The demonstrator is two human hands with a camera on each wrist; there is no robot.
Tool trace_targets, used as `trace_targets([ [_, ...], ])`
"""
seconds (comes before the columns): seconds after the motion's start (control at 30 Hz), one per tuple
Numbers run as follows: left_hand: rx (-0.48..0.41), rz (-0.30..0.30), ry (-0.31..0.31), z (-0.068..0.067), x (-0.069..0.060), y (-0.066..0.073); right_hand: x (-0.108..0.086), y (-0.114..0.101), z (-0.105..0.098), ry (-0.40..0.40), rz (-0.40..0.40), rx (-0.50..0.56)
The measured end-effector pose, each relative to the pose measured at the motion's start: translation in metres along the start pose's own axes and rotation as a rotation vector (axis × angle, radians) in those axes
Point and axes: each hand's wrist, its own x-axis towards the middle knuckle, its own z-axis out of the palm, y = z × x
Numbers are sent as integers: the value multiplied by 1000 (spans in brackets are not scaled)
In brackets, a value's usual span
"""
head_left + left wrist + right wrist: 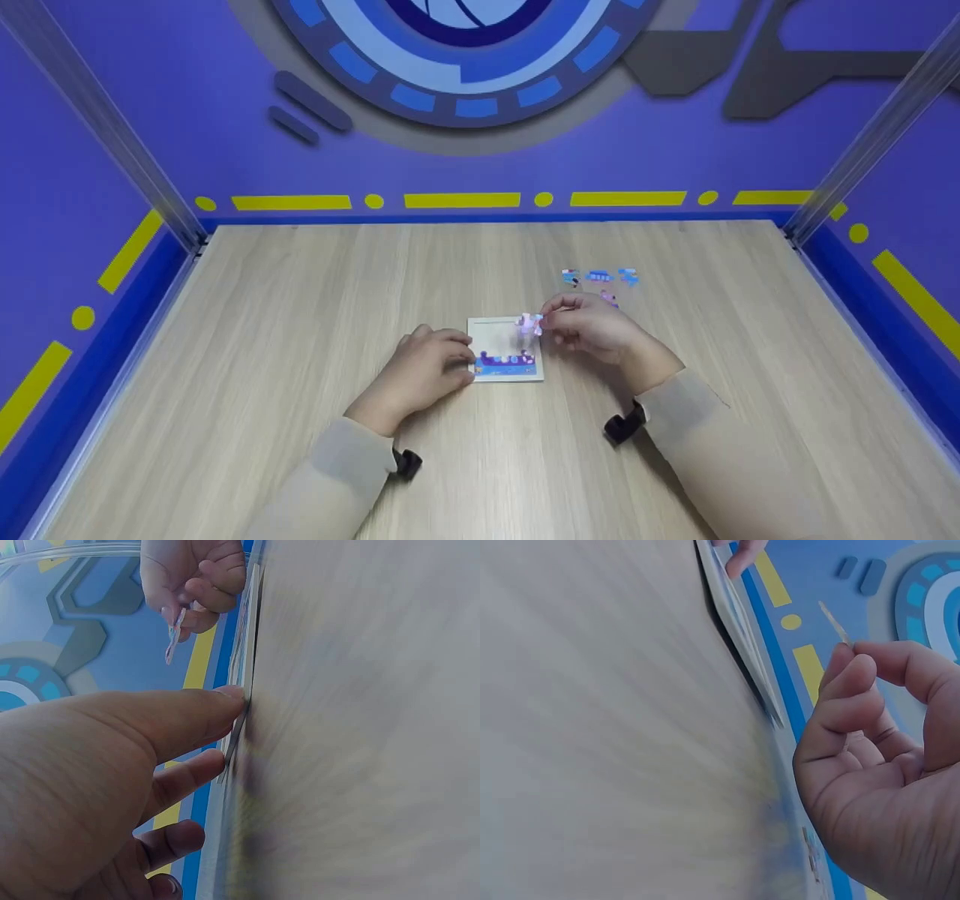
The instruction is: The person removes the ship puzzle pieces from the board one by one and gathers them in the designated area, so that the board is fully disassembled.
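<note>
A small square puzzle board (505,380) with a pale rim lies flat on the table. Printed pieces in purple and blue fill its lower part, and the upper part shows bare backing. My left hand (435,367) rests at the board's left side, with thumb and fingertips touching its edge; the other fingers stand loosely apart in the left wrist view. Between thumb and forefinger, my right hand (592,330) pinches a pink and purple puzzle piece (529,324) above the board's upper right corner. Seen from the right wrist, that piece (834,622) is nearly edge-on.
Beyond my right hand lie several loose puzzle pieces (599,276) on the wooden table (315,300), one partly hidden by the hand. Blue-purple walls (480,172) with yellow markings enclose the table at the back and sides.
</note>
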Motion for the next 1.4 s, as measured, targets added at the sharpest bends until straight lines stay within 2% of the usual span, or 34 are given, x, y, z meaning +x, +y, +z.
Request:
trace_targets([
  [0.27, -2, -5, 3, 0, 0, 2, -4, -4, -21, 71, -38, 14],
  [0.43, 0, -12, 6, 0, 0, 1, -7, -10, -36, 84, -39, 77],
  [0.77, 18, -24, -1, 0, -1, 3, -15, -13, -87, 157, -38, 194],
  [1.07, 20, -29, 0, -2, -1, 4, -27, -7, -129, 280, 1, 185],
  [1.27, 16, -41, -8, -2, -1, 4, -31, -1, -142, 336, 28, 182],
  [1.4, 12, -43, -4, -1, 0, 5, -31, 1, -146, 389, 38, 105],
])
